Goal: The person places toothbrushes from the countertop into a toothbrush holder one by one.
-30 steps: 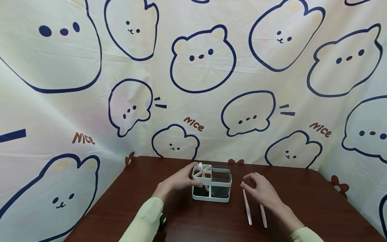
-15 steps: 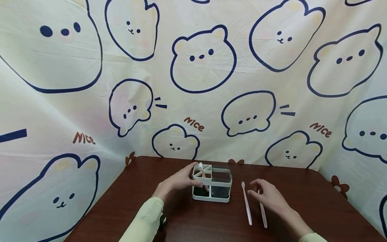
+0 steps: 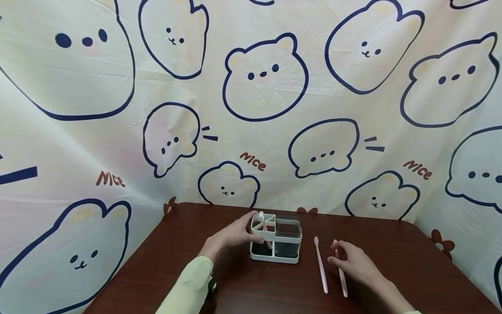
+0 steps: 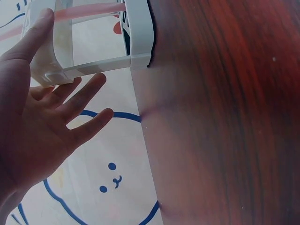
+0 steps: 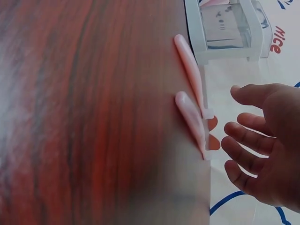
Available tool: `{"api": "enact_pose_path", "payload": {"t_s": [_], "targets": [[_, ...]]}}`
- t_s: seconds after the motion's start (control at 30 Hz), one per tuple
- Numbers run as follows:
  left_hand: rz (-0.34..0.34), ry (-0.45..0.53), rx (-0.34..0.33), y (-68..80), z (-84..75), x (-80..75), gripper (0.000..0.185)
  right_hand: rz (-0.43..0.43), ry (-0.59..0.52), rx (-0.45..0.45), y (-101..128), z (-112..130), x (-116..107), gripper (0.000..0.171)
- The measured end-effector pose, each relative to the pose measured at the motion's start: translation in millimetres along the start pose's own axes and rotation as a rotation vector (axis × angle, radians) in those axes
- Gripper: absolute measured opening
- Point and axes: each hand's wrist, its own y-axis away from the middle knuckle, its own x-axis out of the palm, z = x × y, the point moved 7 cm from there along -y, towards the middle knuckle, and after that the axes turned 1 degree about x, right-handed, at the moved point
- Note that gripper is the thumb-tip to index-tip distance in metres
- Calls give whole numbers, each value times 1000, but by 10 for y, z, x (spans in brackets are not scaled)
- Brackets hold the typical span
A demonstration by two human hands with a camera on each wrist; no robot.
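Note:
My left hand [image 3: 231, 234] holds the upper left side of a white toothbrush holder [image 3: 288, 239], thumb in front and fingers behind. In the left wrist view the thumb presses the holder's frame [image 4: 140, 37]. A pink toothbrush [image 3: 265, 226] leans in one of its divided slots, head up. Two more pink toothbrushes lie on the table to the right, a nearer-to-holder toothbrush [image 3: 321, 267] and an outer toothbrush [image 3: 342, 282]. My right hand [image 3: 358, 262] hovers over the outer one's head end, fingers loosely bent and apart from it in the right wrist view.
A clear dark-tinted cup [image 3: 287, 227] sits in the holder's right half. The brown wooden table [image 3: 243, 288] runs back to a pale curtain [image 3: 270, 144] printed with bear outlines.
My right hand has moved right and toward me, from the head of the inner toothbrush to the outer one, leaving the inner one lying on the table. The left hand stays on the holder.

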Motion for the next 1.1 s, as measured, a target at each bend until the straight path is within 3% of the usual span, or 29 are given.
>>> {"api": "enact_pose_path", "payload": {"t_s": [0.33,0.57,1.1], "targets": [[1,7,15,11,-11,15,72,21,2,-1,27,-115,32,38],[0,6,3,5,8,10,76,61,-3,44,24,-203,63,47],[-4,8,11,-5,19,14,77,96,-28,57,46,-282,89,47]]}}
